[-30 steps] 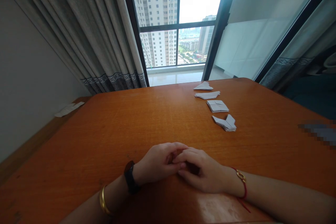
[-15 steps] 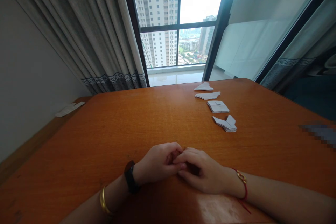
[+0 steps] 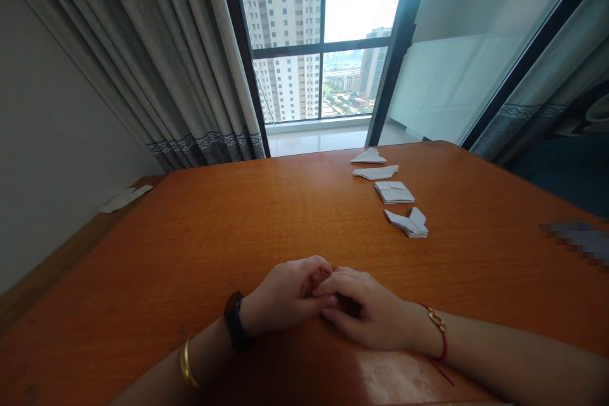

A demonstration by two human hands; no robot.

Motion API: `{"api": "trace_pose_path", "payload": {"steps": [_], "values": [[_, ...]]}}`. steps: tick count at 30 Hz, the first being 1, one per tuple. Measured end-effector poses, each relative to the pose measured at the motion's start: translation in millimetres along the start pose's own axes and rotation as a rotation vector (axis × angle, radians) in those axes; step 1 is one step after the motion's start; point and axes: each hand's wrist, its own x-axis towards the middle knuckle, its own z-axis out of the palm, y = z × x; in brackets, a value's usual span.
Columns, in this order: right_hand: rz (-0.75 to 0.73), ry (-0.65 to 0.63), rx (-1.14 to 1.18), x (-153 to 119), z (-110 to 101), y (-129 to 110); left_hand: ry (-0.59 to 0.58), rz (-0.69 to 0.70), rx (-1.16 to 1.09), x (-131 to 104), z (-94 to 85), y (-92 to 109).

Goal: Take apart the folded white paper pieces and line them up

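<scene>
My left hand [image 3: 290, 292], with a black watch and a gold bangle on its arm, rests near the front of the wooden table [image 3: 214, 222]. My right hand [image 3: 364, 307], wearing a red cord bracelet, touches it, and the curled fingers of both overlap. No object shows between them; the inner fingertips are partly hidden. Beyond the hands, folded white papers form a column: a winged piece [image 3: 410, 223] nearest, then a flat square packet [image 3: 394, 192], a long narrow piece [image 3: 375, 172] and a pointed piece [image 3: 368, 156] farthest.
A white paper [image 3: 125, 198] lies on a ledge at the left. A blurred, pixelated object [image 3: 580, 241] is at the table's right side. Grey curtains [image 3: 190, 63] hang at the left, and a window and a dark-framed glass door stand behind the table.
</scene>
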Motion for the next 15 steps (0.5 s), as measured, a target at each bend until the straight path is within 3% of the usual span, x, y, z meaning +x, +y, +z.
{"api": "trace_pose_path", "payload": {"steps": [15], "values": [[0.007,0.009,-0.008,-2.5,1.0,2.3,0.013,-0.013,0.122,0.6,0.4,0.4]]}}
